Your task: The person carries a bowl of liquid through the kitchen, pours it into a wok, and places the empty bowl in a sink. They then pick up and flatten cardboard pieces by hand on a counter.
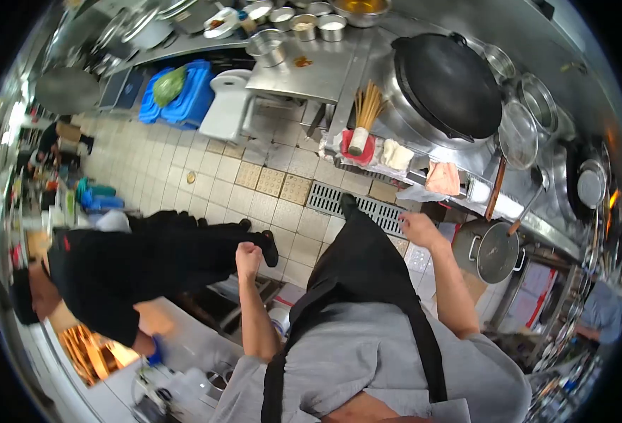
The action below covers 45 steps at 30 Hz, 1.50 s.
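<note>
My left hand [249,259] hangs in the air at my side, its fingers curled into a fist with nothing showing in them. A co-worker in black [142,264] stands close to that side. My right hand [420,229] is also curled and appears to hold nothing; it is over the floor, near the front of the stove. Ahead of it, folded pink cloth [442,178] and white cloth [397,154] lie along the stove's front ledge. A large pot [497,252] with side handles is to the right of that hand.
A black wok [448,86] sits on the stove. Wooden sticks [369,106] stand in a holder, and a wooden-handled strainer [518,134] juts over the edge. A floor drain grate [374,215], white stool [226,106] and blue bins [194,92] are ahead. Flame [614,199] shows right.
</note>
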Tool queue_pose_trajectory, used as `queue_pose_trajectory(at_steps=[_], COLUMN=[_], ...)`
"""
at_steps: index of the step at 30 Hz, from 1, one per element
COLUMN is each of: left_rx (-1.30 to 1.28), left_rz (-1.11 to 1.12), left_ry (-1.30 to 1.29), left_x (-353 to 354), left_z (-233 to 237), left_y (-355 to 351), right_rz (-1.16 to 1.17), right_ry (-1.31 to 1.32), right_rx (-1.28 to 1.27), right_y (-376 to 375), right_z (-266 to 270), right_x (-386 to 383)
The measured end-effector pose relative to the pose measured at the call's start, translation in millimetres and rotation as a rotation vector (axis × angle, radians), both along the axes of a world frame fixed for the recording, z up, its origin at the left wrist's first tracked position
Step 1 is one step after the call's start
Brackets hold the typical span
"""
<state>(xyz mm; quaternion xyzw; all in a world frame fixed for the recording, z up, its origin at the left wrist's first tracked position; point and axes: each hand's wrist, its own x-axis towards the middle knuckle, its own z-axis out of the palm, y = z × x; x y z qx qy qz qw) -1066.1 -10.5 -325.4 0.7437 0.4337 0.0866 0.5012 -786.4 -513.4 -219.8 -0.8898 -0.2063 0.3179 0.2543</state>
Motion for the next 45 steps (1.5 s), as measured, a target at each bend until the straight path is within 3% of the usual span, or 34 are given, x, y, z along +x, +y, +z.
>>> queue_pose_trajectory(at_steps=[2,4,6,10,13,18,20,24,26,30,35,40,43,45], left_rx=[-0.17,-0.19,-0.094,0.226,0.198,-0.252,-0.281,-0.4,-0.44,-0.497,-0.678,-0.7,-0.66,-0.637], left_rz=[0.024,-0.122,-0.185,-0.37,-0.473,-0.367,-0.338,-0.293,-0.287,-0.386,-0.631,-0.784,-0.809,-0.798], left_ry=[0.088,0.147,0.122,0.258,0.384,0.192,0.1,-0.047,-0.076,-0.081,0.052,0.169,0.2,0.208], left_x=[81,133,167,234,286,402,464,585,640,725,775,802,808,808], left_z=[61,56,20,16,49,78,87,105,97,70,80,98,97,98], left_y=[-2,11,26,59,86,149,177,234,265,315,338,343,345,346], right_rz=[-0.158,-0.263,-0.323,-0.392,-0.429,-0.461,-0.449,-0.525,-0.476,-0.577,-0.859,-1.016,-0.916,-0.971], right_ry=[-0.003,-0.059,-0.08,-0.093,-0.061,-0.069,-0.126,0.017,0.039,0.187,0.199,0.177,-0.431,-0.571], right_rx=[0.009,0.049,0.057,0.118,0.193,0.304,0.312,0.444,0.477,0.62,0.635,0.577,0.188,0.087], right_y=[15,22,34,70,108,185,216,301,350,452,541,561,527,502], right_z=[8,-6,-12,-8,15,17,7,11,25,5,-23,-18,-56,-48], right_x=[30,60,83,128,167,223,243,284,315,389,455,478,506,538])
